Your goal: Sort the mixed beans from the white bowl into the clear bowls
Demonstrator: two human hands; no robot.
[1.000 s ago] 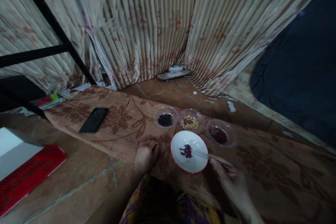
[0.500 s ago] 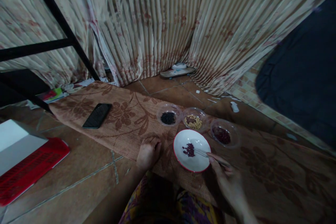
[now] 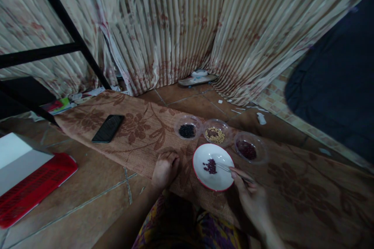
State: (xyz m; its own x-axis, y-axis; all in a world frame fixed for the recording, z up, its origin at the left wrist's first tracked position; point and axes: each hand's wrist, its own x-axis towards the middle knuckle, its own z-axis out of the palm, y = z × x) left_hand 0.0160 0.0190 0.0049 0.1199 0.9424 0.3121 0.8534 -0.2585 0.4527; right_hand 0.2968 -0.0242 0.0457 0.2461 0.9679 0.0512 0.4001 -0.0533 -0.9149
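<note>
My right hand (image 3: 253,196) is closed around a pair of metal tweezers (image 3: 224,167). Their tips reach into a white bowl with a red rim (image 3: 223,182), beside a small heap of dark red beans (image 3: 209,166). My left hand (image 3: 166,167) rests on the cloth left of the bowl, its fingers curled into a loose fist with nothing visible in it. Behind the bowl stand three clear plastic bowls: one with black beans (image 3: 187,130), one with yellow beans (image 3: 215,136), and one with dark red beans (image 3: 247,150).
A brown flowered cloth (image 3: 140,140) covers the narrow table. A black phone (image 3: 108,128) lies on its left part. On the floor at left is a red and white box (image 3: 37,186). Striped curtains (image 3: 175,27) hang behind, a black metal frame (image 3: 67,27) stands left.
The tweezers and my right hand have shifted very slightly within the bowl. My left hand and the bowls look the same.
</note>
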